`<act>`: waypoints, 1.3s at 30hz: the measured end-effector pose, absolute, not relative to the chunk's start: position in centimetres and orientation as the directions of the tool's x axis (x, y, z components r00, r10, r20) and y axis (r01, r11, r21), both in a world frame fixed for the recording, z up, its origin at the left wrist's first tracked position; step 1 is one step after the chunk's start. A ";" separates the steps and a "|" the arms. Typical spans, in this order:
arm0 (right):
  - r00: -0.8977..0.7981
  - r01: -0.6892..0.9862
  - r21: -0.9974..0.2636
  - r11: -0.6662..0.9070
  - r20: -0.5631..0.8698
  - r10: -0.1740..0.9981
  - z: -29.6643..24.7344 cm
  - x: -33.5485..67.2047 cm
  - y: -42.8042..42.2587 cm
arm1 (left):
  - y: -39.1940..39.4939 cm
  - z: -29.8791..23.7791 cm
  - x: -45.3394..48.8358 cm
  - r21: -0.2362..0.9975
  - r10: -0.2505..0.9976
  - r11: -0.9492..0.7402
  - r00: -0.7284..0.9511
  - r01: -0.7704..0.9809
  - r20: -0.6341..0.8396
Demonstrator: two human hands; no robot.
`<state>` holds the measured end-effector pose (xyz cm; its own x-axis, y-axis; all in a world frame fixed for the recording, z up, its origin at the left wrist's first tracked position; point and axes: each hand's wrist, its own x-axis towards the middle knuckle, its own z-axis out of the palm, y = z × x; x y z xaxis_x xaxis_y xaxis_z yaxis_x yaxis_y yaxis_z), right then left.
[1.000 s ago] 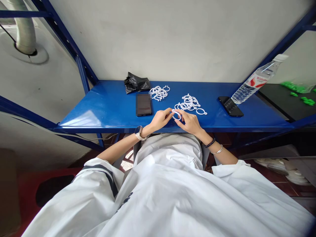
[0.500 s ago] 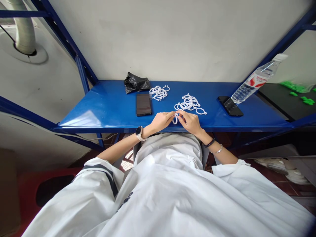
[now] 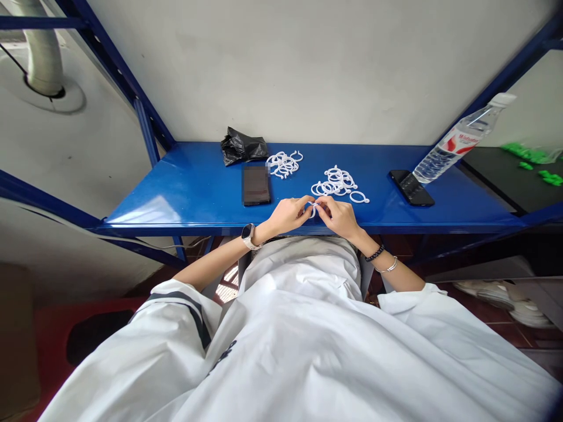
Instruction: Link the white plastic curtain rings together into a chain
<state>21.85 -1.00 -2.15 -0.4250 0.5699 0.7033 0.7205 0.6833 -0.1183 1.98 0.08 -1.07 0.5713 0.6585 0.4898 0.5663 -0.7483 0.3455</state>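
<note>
Near the front edge of the blue table [image 3: 197,202], a white plastic ring [image 3: 313,212] is pinched between both hands. My left hand [image 3: 290,214] grips it from the left and my right hand [image 3: 338,215] from the right, fingertips close together. Fingers cover part of the ring. Just beyond my right hand lies a pile of closed white rings [image 3: 336,183], with a single ring [image 3: 359,197] at its right. A second pile of white rings [image 3: 284,164], at least one with a gap, lies farther back to the left.
Left of the rings lie a dark phone-like slab [image 3: 257,185] and a crumpled black plastic bag [image 3: 241,146]. At right, a clear water bottle [image 3: 457,143] stands by a black phone [image 3: 411,187]. Green pieces [image 3: 528,153] lie on a dark surface beyond. Blue metal posts [image 3: 147,132] frame the table.
The ring between my fingers has turned, and less of it hangs below the fingertips. Both hands stay in nearly the same place; the piles look the same.
</note>
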 end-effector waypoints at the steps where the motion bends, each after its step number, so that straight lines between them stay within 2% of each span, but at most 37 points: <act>1: -0.421 0.720 -0.121 0.683 0.707 0.569 -2.1 21.8 -1.0 | 0.0 -1.0 2.0 0.362 0.669 -0.740 0.564 0.567 0.484; 10: -0.360 0.704 -0.151 0.694 0.766 0.533 -2.0 21.9 -1.1 | 0.0 -0.8 2.3 0.377 0.750 -0.652 0.482 0.658 0.453; 18: -0.364 0.678 -0.199 0.708 0.746 0.558 -1.9 21.9 -1.3 | 0.2 -1.2 2.3 0.349 0.724 -0.679 0.511 0.646 0.462; 26: -0.441 0.643 -0.203 0.739 0.691 0.573 -1.7 22.2 -1.4 | 0.1 -1.0 2.2 0.373 0.678 -0.730 0.544 0.572 0.494; 32: -0.506 0.595 -0.258 0.761 0.615 0.605 -1.2 22.5 -1.4 | 0.1 -0.9 2.1 0.369 0.645 -0.762 0.570 0.532 0.510; 39: -0.541 0.565 -0.279 0.776 0.584 0.605 -1.2 22.6 -1.3 | 0.6 -1.2 1.9 0.439 0.634 -0.772 0.615 0.460 0.469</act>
<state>22.56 -1.28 -1.18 -0.5412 0.6047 0.5843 0.5654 0.7760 -0.2794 1.90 0.60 -1.16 0.6152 0.6337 0.4690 0.4601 -0.7717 0.4391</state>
